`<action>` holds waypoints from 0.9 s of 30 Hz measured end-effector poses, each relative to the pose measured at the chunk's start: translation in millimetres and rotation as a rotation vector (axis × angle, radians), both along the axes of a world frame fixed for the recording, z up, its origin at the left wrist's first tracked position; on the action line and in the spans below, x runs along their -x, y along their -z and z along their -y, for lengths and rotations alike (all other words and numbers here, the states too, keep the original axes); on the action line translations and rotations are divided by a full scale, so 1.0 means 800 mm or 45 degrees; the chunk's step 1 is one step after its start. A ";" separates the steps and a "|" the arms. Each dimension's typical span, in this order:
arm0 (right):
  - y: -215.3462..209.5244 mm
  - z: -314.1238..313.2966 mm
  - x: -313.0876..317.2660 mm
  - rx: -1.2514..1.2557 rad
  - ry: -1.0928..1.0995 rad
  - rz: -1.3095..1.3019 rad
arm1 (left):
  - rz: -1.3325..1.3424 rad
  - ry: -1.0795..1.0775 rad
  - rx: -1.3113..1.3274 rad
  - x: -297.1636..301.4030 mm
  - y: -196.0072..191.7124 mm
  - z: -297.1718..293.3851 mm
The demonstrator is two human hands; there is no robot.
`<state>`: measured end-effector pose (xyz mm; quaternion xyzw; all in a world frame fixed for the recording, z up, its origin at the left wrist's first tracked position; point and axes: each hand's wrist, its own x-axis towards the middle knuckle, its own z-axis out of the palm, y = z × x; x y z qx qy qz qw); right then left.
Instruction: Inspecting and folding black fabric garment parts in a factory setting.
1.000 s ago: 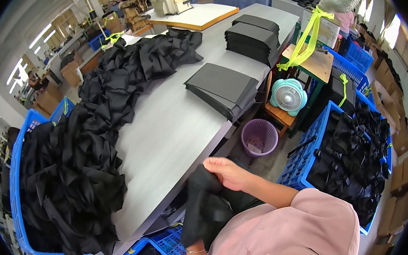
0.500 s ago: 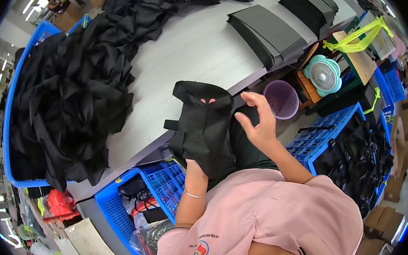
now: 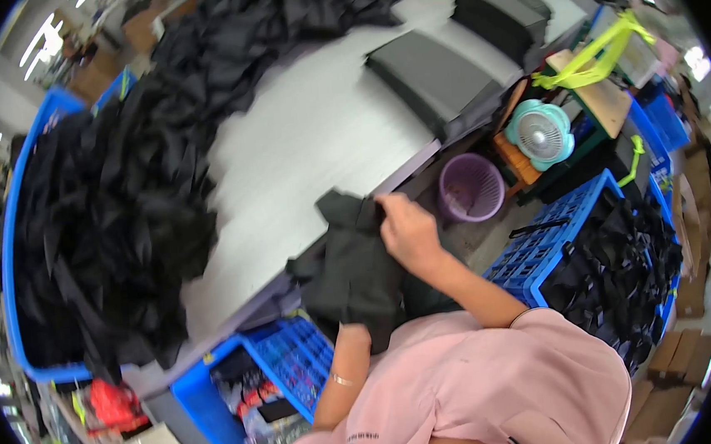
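1. My right hand pinches the upper edge of a limp black fabric piece, which hangs in front of my lap by the table's near edge.
2. My left forearm runs up into that cloth; my left hand is hidden, so I cannot tell its grip.
3. At left, a crumpled black cloth heap fills a blue plastic crate and spreads over the long pale table.
4. Two stacks of flat dark-grey sheets, one nearer and one farther, crowd its right side.
5. Past the edge stand a purple perforated bin, a turquoise fan and a blue lattice basket of black pieces.
6. My pink shirt bears a small emblem with lettering.
7. The table edge slants up rightward; pale surface separates heap and stacks. Below it, a blue open box sits near my left forearm.
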<state>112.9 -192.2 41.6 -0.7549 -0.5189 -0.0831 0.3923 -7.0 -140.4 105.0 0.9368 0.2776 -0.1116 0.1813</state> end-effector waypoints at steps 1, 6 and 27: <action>0.001 0.000 -0.001 0.027 -0.036 -0.080 | 0.098 -0.010 0.144 0.000 -0.007 0.000; -0.008 0.001 -0.011 -0.081 -0.280 -0.996 | 0.898 -0.239 0.850 0.023 -0.002 0.002; -0.017 -0.130 -0.116 -0.377 -0.261 -0.700 | 1.714 -1.101 1.493 0.097 0.101 -0.053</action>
